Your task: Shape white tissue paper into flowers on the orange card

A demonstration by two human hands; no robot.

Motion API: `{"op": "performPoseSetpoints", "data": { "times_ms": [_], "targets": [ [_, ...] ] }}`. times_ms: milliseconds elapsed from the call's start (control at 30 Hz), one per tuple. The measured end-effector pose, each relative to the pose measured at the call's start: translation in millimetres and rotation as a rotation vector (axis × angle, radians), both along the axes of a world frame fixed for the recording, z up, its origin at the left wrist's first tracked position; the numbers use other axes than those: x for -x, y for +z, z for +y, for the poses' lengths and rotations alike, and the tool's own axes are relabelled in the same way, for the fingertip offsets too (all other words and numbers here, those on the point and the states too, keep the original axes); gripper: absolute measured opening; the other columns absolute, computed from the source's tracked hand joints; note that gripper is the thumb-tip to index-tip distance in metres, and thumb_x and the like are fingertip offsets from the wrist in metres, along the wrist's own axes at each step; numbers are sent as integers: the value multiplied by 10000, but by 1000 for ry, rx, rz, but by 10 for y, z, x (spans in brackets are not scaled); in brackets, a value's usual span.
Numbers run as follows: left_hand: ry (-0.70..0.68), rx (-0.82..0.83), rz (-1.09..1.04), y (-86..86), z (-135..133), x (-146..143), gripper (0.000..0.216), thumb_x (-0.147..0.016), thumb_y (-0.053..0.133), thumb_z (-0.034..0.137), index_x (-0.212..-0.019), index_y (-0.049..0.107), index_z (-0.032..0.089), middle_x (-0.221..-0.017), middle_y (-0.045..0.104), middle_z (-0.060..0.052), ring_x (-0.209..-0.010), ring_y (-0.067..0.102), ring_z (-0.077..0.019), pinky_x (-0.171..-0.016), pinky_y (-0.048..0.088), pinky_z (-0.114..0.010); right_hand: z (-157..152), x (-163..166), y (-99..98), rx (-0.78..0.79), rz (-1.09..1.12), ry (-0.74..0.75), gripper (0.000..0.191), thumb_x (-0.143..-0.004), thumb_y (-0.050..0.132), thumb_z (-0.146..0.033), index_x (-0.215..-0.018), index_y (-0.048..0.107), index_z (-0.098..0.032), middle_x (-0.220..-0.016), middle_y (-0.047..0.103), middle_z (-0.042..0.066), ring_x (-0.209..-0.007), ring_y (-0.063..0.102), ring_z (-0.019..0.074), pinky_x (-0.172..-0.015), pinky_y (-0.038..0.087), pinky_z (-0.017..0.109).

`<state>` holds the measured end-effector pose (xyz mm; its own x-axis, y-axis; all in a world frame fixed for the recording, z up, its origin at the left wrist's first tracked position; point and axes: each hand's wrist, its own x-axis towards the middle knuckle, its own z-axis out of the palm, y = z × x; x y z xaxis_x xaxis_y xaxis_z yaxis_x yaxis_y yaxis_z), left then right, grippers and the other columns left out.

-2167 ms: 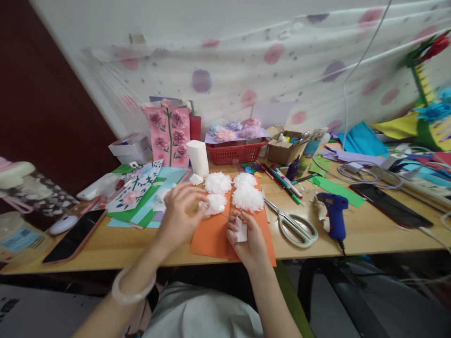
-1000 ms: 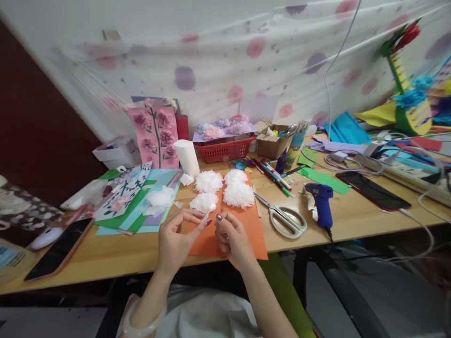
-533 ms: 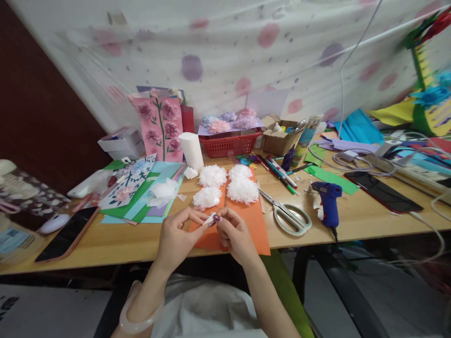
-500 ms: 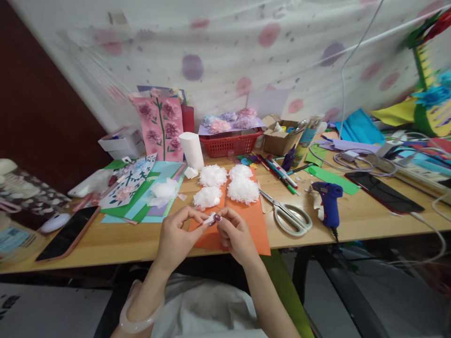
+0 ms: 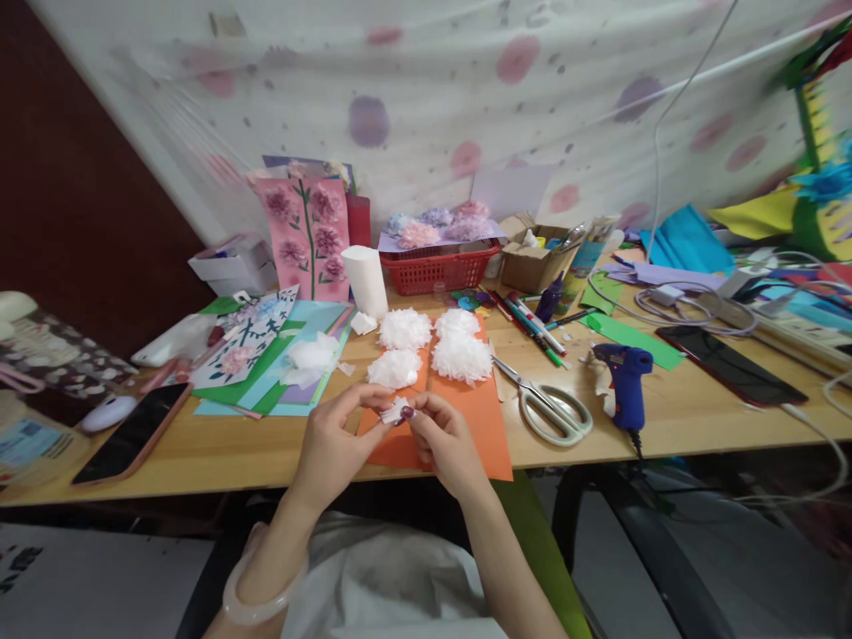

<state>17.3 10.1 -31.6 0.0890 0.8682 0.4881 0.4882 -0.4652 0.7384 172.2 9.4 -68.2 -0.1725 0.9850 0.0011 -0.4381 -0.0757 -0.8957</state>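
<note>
My left hand (image 5: 333,444) and my right hand (image 5: 445,441) meet over the near edge of an orange card (image 5: 466,417). Both pinch a small folded piece of white tissue paper (image 5: 396,412) between their fingertips. Just beyond them several fluffy white tissue flowers (image 5: 459,355) lie on the orange card. Another white tissue puff (image 5: 310,357) rests on stacked coloured sheets (image 5: 266,390) to the left.
Scissors (image 5: 549,413) and a blue glue gun (image 5: 626,395) lie right of the card. Pens (image 5: 529,327), a red basket (image 5: 439,271), a cardboard box (image 5: 532,262), a white paper roll (image 5: 365,280) and a pink flower card (image 5: 306,235) stand behind. Phones (image 5: 130,433) (image 5: 729,373) lie at both sides.
My left hand came back from the flowers to meet my right hand. Both hands now pinch the small white tissue piece, which my right hand held alone before.
</note>
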Motion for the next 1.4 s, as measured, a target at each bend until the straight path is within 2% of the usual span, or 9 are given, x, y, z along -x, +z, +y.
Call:
{"op": "performPoseSetpoints", "data": {
  "times_ms": [233, 367, 700, 900, 1167, 1400],
  "targets": [
    [-49, 133, -121, 12, -37, -2, 240, -799, 703, 279, -1023, 698, 194, -1029, 783, -84, -918, 755, -215, -833, 617, -305, 4, 3, -6, 23, 18, -35, 318, -760, 747, -489, -785, 627, -196, -524, 350, -105, -405, 185, 43, -353, 164, 193],
    [4, 191, -202, 10, -17, -3, 228, -800, 674, 274, -1014, 696, 198, -994, 790, -81, -903, 764, -218, -848, 618, -313, 4, 8, -21, 2, -6, -35, 326, -779, 740, -505, -801, 647, -193, -527, 355, -101, -401, 200, 45, -356, 182, 202],
    [70, 179, -360, 56, 13, 32, 195, -713, 726, 256, -892, 693, 186, -921, 790, -73, -855, 758, -208, -801, 619, -303, 18, 0, -63, -33, -89, -28, 298, -807, 724, -486, -816, 663, -195, -521, 370, -95, -378, 267, 43, -368, 180, 208],
    [-44, 227, -337, 73, -2, 20, 67, -689, 707, 199, -754, 724, 199, -804, 788, -46, -802, 765, -211, -793, 628, -302, 14, -6, -71, -46, -107, -14, 274, -822, 720, -466, -842, 670, -198, -519, 352, -101, -390, 238, 43, -368, 173, 205],
    [-102, 273, -337, 160, -103, 14, 217, -742, 684, 202, -922, 801, 177, -1002, 807, -76, -970, 761, -239, -907, 606, -314, 10, -10, -60, -36, -111, 7, 309, -811, 723, -491, -840, 655, -191, -543, 359, -97, -397, 243, 39, -365, 170, 199],
    [-57, 293, -383, 193, -92, 71, 204, -759, 690, 254, -910, 818, 207, -958, 812, -48, -946, 769, -227, -869, 609, -274, 16, -5, -84, -39, -107, 12, 311, -814, 715, -497, -845, 655, -194, -564, 360, -92, -420, 223, 40, -383, 175, 202]
  ]
}}
